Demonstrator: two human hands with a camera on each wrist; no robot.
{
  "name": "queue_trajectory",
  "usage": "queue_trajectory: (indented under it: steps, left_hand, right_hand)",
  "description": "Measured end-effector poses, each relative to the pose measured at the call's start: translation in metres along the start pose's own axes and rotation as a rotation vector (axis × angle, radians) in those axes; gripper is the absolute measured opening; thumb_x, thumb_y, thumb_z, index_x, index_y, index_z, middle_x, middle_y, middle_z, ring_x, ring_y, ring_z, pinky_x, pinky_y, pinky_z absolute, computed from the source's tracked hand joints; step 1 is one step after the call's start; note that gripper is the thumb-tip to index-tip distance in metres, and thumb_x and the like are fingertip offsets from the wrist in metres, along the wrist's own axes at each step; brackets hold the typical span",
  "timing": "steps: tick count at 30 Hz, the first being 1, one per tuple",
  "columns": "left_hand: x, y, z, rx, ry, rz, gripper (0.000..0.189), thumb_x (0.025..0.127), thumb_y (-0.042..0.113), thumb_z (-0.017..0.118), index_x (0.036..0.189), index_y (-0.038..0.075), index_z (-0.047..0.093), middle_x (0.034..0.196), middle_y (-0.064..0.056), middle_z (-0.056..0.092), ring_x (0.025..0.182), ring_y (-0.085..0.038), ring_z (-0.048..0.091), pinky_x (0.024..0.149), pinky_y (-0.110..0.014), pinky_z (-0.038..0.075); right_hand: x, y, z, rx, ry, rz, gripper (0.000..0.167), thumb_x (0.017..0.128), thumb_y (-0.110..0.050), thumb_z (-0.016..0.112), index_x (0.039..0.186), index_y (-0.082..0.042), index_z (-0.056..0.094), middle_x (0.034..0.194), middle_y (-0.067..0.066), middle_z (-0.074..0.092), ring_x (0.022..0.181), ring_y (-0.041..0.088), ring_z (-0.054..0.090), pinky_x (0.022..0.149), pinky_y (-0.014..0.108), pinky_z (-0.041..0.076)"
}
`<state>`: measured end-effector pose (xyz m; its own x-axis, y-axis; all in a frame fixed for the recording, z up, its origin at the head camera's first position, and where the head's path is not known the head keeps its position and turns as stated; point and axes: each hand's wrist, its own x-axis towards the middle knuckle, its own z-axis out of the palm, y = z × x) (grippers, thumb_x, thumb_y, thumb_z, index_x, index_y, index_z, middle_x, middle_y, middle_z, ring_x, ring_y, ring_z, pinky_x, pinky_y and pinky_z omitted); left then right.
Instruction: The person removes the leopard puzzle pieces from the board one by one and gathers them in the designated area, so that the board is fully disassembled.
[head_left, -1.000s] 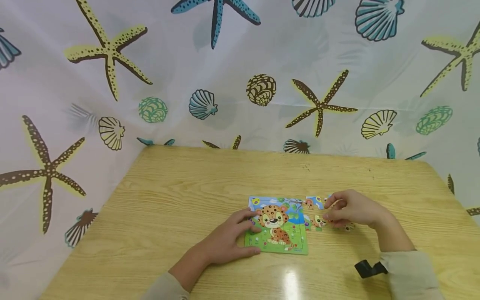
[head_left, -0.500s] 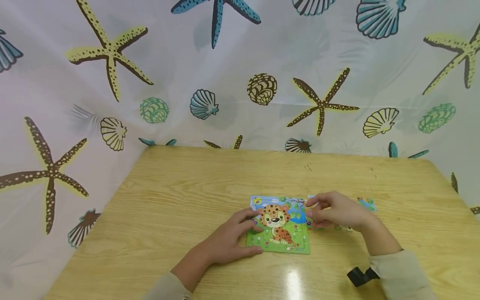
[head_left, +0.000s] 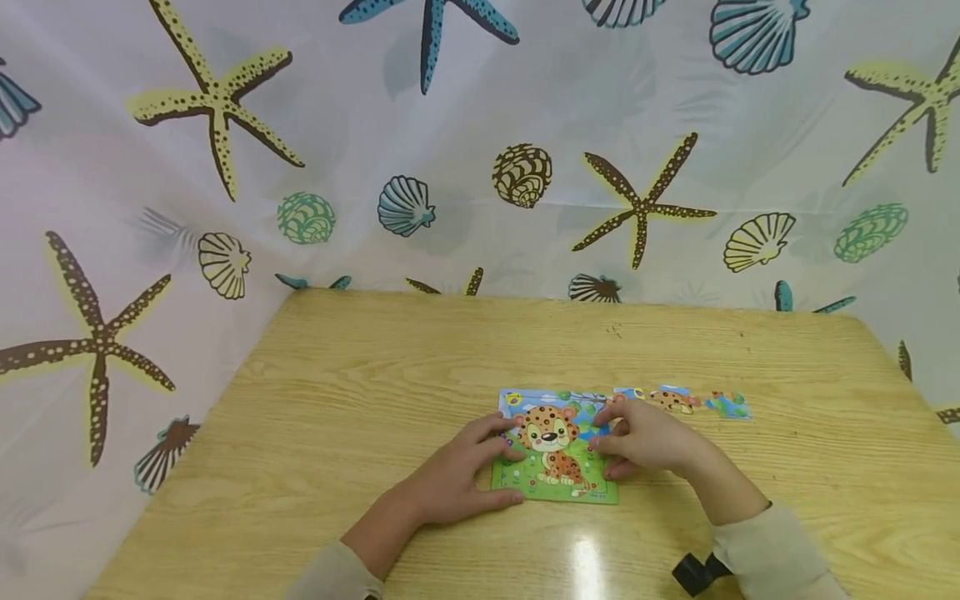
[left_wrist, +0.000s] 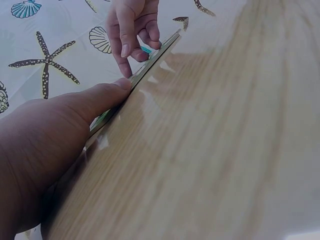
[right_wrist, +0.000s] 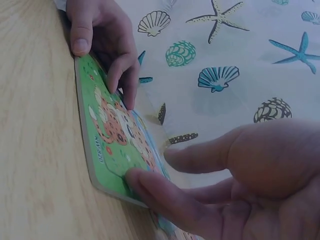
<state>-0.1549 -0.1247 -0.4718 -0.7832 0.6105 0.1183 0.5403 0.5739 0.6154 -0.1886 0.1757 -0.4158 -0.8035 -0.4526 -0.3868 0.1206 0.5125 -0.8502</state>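
The right hand point(head_left: 645, 437) has moved left since the earlier head frames, from over the loose pieces to the right side of the puzzle board point(head_left: 553, 467), while the left hand point(head_left: 461, 475) has kept its place. In the head view the board lies flat on the table point(head_left: 360, 392), right of centre, its far edge well apart from the table's back edge; a broad stretch of wood runs left of the left hand, and more lies beyond the board. A row of loose pieces point(head_left: 671, 401), uncovered more than half a second ago, sits near the board's far right corner, while the right hand and wrist now cover the spot where a lower row showed. The left hand is spread, its thumb by the near edge and its fingers over the left side; the right hand's fingers are bent and slightly apart. In the left wrist view the board appears nearly edge-on, the left thumb resting at its rim, the right hand loose beyond. In the right wrist view the right hand's digits stand apart, one overlapping the rounded corner; whether it touches, I cannot tell. The patterned cloth point(head_left: 450, 150) rises behind the table.
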Motion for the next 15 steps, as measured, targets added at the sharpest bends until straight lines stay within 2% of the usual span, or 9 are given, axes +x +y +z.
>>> queue_trajectory:
  steps: [7, 15]
  left_hand:
    - [0.0001, 0.0002, 0.0015, 0.003, -0.012, -0.011, 0.044, 0.088, 0.052, 0.072, 0.123, 0.026, 0.066, 0.161, 0.003, 0.032, 0.154, -0.027, 0.021, 0.121, -0.053, 0.029]
    - [0.0007, 0.0002, 0.0024, 0.018, 0.001, -0.008, 0.045, 0.088, 0.053, 0.072, 0.123, 0.026, 0.066, 0.162, 0.003, 0.032, 0.154, -0.026, 0.021, 0.121, -0.053, 0.029]
  right_hand:
    - [-0.0010, -0.0001, 0.0035, 0.037, 0.035, 0.042, 0.033, 0.099, -0.006, 0.060, 0.127, 0.008, 0.050, 0.092, 0.016, 0.063, 0.068, 0.020, 0.070, 0.069, 0.035, 0.063]
    - [-0.0006, -0.0005, 0.0020, 0.045, 0.071, 0.030, 0.025, 0.100, -0.006, 0.057, 0.119, 0.006, 0.048, 0.097, 0.017, 0.062, 0.069, 0.020, 0.070, 0.069, 0.034, 0.063]
